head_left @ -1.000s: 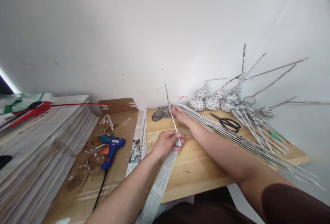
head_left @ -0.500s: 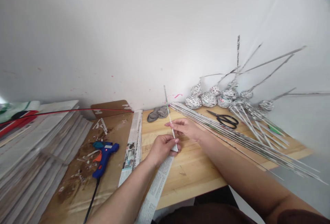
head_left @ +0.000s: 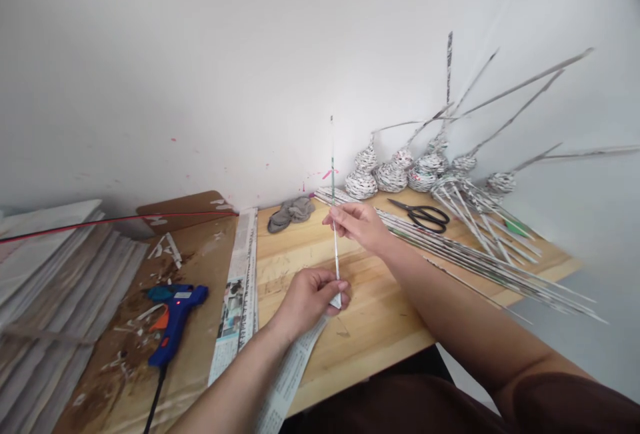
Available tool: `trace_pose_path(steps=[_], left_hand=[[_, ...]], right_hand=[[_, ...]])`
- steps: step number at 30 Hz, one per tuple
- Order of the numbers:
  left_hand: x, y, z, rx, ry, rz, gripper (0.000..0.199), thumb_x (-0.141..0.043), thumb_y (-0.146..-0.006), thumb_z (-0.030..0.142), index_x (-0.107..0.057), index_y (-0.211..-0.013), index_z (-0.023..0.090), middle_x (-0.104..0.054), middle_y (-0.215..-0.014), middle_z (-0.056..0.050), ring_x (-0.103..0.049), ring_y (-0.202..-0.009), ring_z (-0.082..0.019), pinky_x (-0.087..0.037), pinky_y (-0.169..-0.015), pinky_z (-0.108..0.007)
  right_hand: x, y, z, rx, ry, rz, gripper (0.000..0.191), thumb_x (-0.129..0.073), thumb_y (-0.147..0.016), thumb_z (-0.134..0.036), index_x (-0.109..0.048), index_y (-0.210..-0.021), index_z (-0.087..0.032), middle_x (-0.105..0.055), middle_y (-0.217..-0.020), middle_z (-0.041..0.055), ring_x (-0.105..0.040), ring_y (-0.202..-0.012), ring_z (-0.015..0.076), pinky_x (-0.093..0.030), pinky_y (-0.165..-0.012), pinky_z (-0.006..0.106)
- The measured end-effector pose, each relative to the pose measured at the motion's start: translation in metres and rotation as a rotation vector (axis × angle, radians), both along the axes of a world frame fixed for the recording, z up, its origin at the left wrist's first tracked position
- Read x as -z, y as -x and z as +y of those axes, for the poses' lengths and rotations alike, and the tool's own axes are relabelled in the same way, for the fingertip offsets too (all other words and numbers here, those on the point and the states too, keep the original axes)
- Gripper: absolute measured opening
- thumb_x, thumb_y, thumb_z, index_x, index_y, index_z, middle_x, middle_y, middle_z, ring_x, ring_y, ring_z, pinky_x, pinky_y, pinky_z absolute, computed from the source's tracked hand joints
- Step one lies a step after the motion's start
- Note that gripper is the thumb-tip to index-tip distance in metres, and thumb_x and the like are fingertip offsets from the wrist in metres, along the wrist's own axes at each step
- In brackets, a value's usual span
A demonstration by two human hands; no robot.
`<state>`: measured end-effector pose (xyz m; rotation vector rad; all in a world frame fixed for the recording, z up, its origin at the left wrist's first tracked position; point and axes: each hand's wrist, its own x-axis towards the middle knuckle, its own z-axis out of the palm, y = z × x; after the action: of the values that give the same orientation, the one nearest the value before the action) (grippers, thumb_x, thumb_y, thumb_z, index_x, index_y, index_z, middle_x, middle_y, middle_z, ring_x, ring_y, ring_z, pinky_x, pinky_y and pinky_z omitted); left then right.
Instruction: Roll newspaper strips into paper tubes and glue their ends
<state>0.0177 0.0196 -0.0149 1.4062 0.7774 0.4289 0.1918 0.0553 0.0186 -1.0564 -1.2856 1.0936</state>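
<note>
A thin rolled newspaper stick (head_left: 336, 257) stands nearly upright between my hands, its tip against the wall background. At its lower end my left hand (head_left: 313, 297) pinches the paper where a flat newspaper strip (head_left: 295, 367) joins the roll. That strip trails down toward my body. Higher up, my right hand (head_left: 353, 222) has its thumb and fingers closed around the stick. Left of my hands lie stacked newspaper strips (head_left: 245, 254), and a crumpled grey cloth (head_left: 291, 214) sits behind them.
A blue glue gun (head_left: 177, 324) rests on brown cardboard (head_left: 195, 381), near piled paper (head_left: 60, 301). On the right are black scissors (head_left: 425, 215), many finished paper sticks (head_left: 450, 257) and several woven paper gourds (head_left: 361, 184) with long stems against the wall.
My right hand has slid up the stick, away from my left hand. More rolled stick shows between them, and its tip stands higher. The view has shifted slightly.
</note>
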Motion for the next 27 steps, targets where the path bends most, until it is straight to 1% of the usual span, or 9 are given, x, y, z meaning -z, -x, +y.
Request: trace_pose_path(steps=[2, 4, 9, 16, 21, 23, 24, 25, 27], left_hand=[[0.001, 0.0, 0.0, -0.008, -0.006, 0.001, 0.032, -0.061, -0.078, 0.044, -0.068, -0.07, 0.015, -0.065, -0.068, -0.005, -0.057, -0.061, -0.014, -0.048, -0.057, -0.024], [0.001, 0.0, 0.0, -0.011, -0.015, 0.0, 0.031, -0.06, -0.079, 0.044, -0.069, -0.071, 0.015, -0.066, -0.069, -0.006, -0.056, -0.061, -0.014, -0.049, -0.058, -0.025], [0.001, 0.001, 0.0, -0.001, -0.031, 0.01, 0.03, -0.059, -0.08, 0.042, -0.068, -0.07, 0.015, -0.065, -0.067, -0.005, -0.056, -0.06, -0.014, -0.049, -0.057, -0.024], [-0.003, 0.0, -0.002, 0.001, -0.052, 0.025, 0.029, -0.059, -0.079, 0.042, -0.068, -0.067, 0.016, -0.065, -0.066, -0.004, -0.058, -0.06, -0.014, -0.051, -0.058, -0.026], [0.0, 0.001, -0.001, 0.008, -0.069, 0.015, 0.029, -0.058, -0.081, 0.041, -0.068, -0.069, 0.016, -0.065, -0.067, -0.003, -0.058, -0.061, -0.014, -0.051, -0.058, -0.026], [0.001, 0.002, -0.001, 0.011, -0.07, 0.011, 0.03, -0.058, -0.081, 0.041, -0.068, -0.069, 0.016, -0.066, -0.068, -0.004, -0.058, -0.061, -0.014, -0.051, -0.058, -0.026], [0.001, 0.003, 0.0, 0.011, -0.063, 0.005, 0.03, -0.058, -0.081, 0.041, -0.068, -0.07, 0.016, -0.066, -0.069, -0.004, -0.058, -0.061, -0.014, -0.051, -0.059, -0.026], [0.001, 0.003, 0.001, 0.008, -0.045, -0.003, 0.03, -0.059, -0.081, 0.042, -0.068, -0.07, 0.015, -0.066, -0.07, -0.004, -0.058, -0.062, -0.014, -0.051, -0.059, -0.026], [0.001, 0.004, 0.002, -0.024, 0.017, -0.031, 0.029, -0.062, -0.079, 0.042, -0.069, -0.073, 0.015, -0.067, -0.071, -0.005, -0.059, -0.062, -0.013, -0.051, -0.059, -0.025]], right_hand=[[0.0, -0.003, -0.001, 0.031, -0.057, -0.135, 0.038, -0.063, -0.08, -0.051, -0.071, -0.078, -0.014, -0.062, -0.068, 0.0026, -0.049, -0.056, 0.0079, -0.039, -0.051, 0.021], [0.001, -0.005, -0.002, 0.063, -0.092, -0.229, 0.039, -0.061, -0.081, -0.051, -0.071, -0.076, -0.014, -0.063, -0.068, 0.0033, -0.05, -0.057, 0.0089, -0.039, -0.053, 0.022], [0.0, -0.008, -0.003, 0.116, -0.125, -0.341, 0.044, -0.056, -0.083, -0.053, -0.071, -0.074, -0.013, -0.06, -0.061, 0.0026, -0.048, -0.054, 0.0101, -0.036, -0.051, 0.022], [-0.011, -0.006, -0.012, 0.179, -0.153, -0.579, 0.041, -0.05, -0.088, -0.047, -0.071, -0.074, -0.015, -0.056, -0.056, 0.0002, -0.041, -0.047, 0.0092, -0.029, -0.048, 0.023], [-0.015, -0.003, -0.016, 0.242, -0.268, -0.726, 0.038, -0.049, -0.09, -0.04, -0.067, -0.068, -0.016, -0.053, -0.053, -0.0005, -0.043, -0.049, 0.0098, -0.03, -0.052, 0.024], [-0.014, -0.004, -0.014, 0.227, -0.243, -0.659, 0.042, -0.048, -0.09, -0.045, -0.066, -0.067, -0.015, -0.054, -0.054, 0.0006, -0.045, -0.052, 0.0102, -0.031, -0.052, 0.024], [-0.013, -0.005, -0.013, 0.191, -0.189, -0.575, 0.047, -0.046, -0.09, -0.05, -0.067, -0.068, -0.014, -0.055, -0.057, 0.0017, -0.046, -0.053, 0.0104, -0.032, -0.051, 0.023], [-0.012, -0.006, -0.012, 0.127, -0.116, -0.468, 0.051, -0.042, -0.09, -0.054, -0.068, -0.072, -0.014, -0.057, -0.061, 0.003, -0.048, -0.054, 0.0104, -0.032, -0.05, 0.023], [-0.01, -0.008, -0.011, -0.064, 0.048, -0.258, 0.058, -0.036, -0.09, -0.06, -0.07, -0.086, -0.013, -0.059, -0.071, 0.0049, -0.049, -0.056, 0.0096, -0.032, -0.046, 0.021]])
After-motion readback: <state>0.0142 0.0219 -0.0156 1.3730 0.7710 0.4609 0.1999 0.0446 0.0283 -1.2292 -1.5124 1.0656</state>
